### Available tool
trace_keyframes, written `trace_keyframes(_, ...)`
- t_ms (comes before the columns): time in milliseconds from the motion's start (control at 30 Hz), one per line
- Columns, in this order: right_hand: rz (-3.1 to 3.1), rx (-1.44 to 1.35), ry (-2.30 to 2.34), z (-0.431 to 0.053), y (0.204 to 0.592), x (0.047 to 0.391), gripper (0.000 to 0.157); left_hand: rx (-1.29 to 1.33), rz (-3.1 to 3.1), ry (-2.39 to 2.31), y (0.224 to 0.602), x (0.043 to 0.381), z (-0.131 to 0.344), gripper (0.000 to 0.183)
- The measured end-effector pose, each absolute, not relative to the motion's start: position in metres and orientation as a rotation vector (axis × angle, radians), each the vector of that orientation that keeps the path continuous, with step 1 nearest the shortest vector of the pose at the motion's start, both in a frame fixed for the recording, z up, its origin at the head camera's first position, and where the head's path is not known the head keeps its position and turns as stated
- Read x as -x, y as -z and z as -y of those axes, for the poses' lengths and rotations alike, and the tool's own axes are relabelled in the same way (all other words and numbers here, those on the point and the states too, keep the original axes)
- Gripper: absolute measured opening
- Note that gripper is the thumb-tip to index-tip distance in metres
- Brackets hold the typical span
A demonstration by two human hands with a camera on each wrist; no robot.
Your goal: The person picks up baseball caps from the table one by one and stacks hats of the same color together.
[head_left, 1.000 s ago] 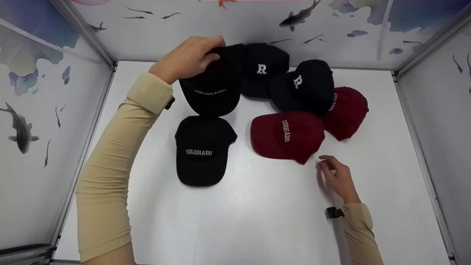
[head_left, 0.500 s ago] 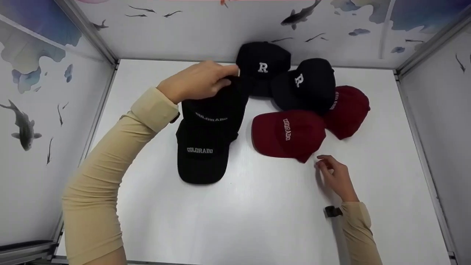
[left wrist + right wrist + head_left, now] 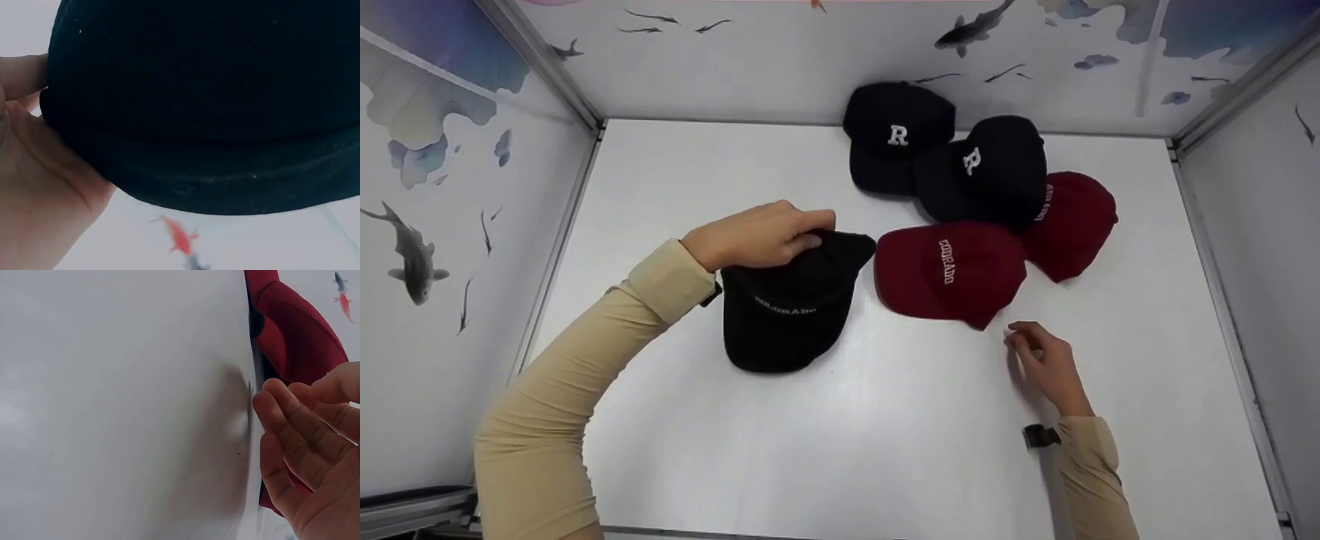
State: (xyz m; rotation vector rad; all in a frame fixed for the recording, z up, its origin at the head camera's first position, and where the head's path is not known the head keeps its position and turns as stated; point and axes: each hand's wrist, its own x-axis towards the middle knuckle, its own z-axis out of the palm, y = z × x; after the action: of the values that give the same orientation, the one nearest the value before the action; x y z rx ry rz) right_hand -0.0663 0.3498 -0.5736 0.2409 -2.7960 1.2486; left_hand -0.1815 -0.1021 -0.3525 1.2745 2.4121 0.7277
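My left hand [image 3: 769, 234] grips the back of a black baseball cap [image 3: 787, 322] lettered COLORADO, its brim towards the front of the table. This cap lies over the second black COLORADO cap, which it hides in the head view. The left wrist view shows the dark crown [image 3: 197, 84] filling the picture, with fingers and thumb around its edge. My right hand [image 3: 1046, 364] rests near the table, loosely curled with nothing in it. Just beyond its fingertips lies a red COLORADO cap [image 3: 960, 270], which also shows behind the fingers in the right wrist view.
Two navy caps with a white R stand at the back, one navy cap [image 3: 900, 142] by the rear wall and another navy cap [image 3: 997, 172] right of it. A second red cap [image 3: 1072, 229] sits at the right. Walls with painted fish surround the white table [image 3: 885, 450].
My left hand has brought the black cap forward from beside the rear navy cap, down over the other black cap. The right hand has stayed almost still.
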Motion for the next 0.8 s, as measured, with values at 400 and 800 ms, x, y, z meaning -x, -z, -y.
trace_keyframes(400,2.82,-0.195,-1.253,-0.361,0.571,0.059,0.019,-1.13,-2.341,-0.754,0.42,0.168,0.119,0.004)
trace_keyframes(800,2.831,-0.13,-1.287,-0.363,0.574,0.054,0.019,-0.986,-2.592,-0.452,0.454,0.182,0.127,0.018)
